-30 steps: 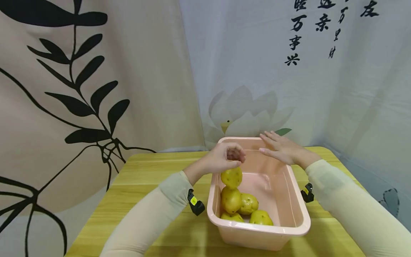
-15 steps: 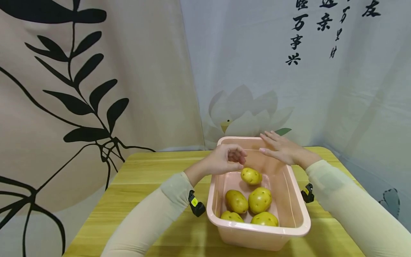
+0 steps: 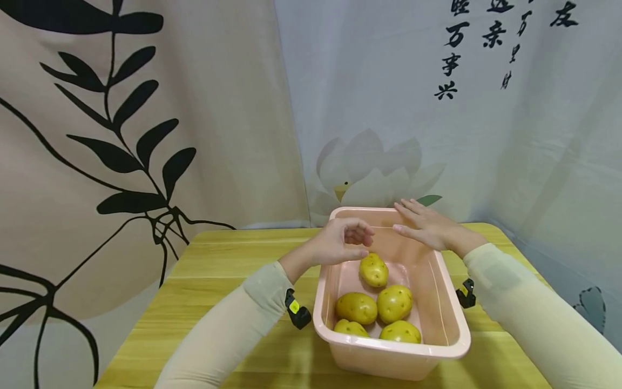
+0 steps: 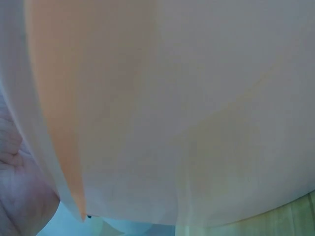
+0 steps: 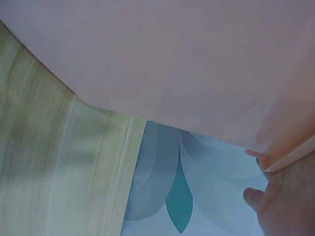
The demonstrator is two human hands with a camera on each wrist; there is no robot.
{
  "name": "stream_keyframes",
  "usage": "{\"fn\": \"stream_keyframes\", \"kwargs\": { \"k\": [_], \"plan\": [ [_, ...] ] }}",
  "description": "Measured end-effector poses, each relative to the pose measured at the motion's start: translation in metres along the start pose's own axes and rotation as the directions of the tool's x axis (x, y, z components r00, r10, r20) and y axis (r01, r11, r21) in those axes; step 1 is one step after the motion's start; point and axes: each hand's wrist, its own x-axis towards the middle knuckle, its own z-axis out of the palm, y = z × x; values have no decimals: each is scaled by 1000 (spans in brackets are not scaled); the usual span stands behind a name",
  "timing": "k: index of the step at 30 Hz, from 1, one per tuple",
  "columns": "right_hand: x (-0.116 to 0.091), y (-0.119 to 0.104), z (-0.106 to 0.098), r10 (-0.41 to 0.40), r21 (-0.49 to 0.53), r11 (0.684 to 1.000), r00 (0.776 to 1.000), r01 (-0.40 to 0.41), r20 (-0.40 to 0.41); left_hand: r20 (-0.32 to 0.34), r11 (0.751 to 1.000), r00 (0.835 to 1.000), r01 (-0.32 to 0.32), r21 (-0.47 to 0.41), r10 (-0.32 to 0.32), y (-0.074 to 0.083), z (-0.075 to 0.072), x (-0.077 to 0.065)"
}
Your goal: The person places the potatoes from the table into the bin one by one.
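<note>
A pink plastic tub [image 3: 405,351] stands on the wooden table, with several yellow potatoes inside. The farthest potato [image 3: 374,270] lies just below my left hand [image 3: 342,241]. A wide potato [image 3: 357,308] and a rounder one [image 3: 394,303] lie nearer, with two more partly hidden by the front rim. Over the tub's left side, my left hand has loosely curled fingers and nothing in them. My right hand [image 3: 430,224] lies at the far right corner of the rim, fingers straight. Both wrist views are mostly filled by the tub's outer wall [image 4: 221,98].
The wooden table [image 3: 252,270] extends to the left of the tub, with a narrower strip at its right. Behind the table hangs a pale curtain [image 3: 233,108] printed with dark leaves, a lotus and characters. Each wrist wears a black camera.
The potato that was just under my left hand, above another one, has dropped to the tub's floor. The potatoes have rolled apart and settled. Both hands have barely moved.
</note>
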Motion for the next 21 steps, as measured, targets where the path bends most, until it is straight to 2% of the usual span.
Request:
{"fn": "stream_keyframes", "kwargs": {
  "k": [10, 21],
  "plan": [
    [1, 0, 1, -12, 29, 999, 1000, 12, -2, -47, 1000, 999, -8, 21, 9, 4, -8, -13],
    [1, 2, -2, -44, 123, 991, 999, 46, -16, -106, 998, 994, -22, 56, 28, 13, -28, -32]
  ]
}}
